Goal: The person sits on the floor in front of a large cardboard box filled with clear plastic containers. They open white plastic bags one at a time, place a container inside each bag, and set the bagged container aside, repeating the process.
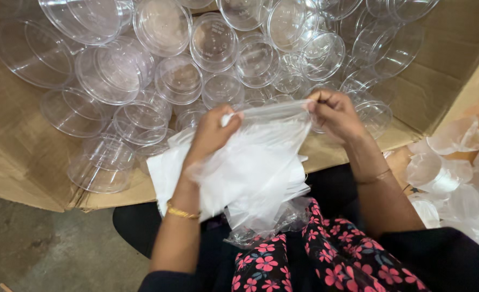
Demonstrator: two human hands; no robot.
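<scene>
From the head camera, your left hand (209, 135) and right hand (334, 113) each pinch shut on the top edge of a thin plastic bag (255, 162), stretched between them over your lap, in front of the cardboard box (23, 157) of clear tubs (109, 73). The film looks slippery; pull too hard and it may tear or slip free; the loose bags beneath could slide off your lap.

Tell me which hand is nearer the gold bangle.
Left. The gold bangle sits on the wrist just below the left hand; the right hand is farther, across the plastic bag.
</scene>
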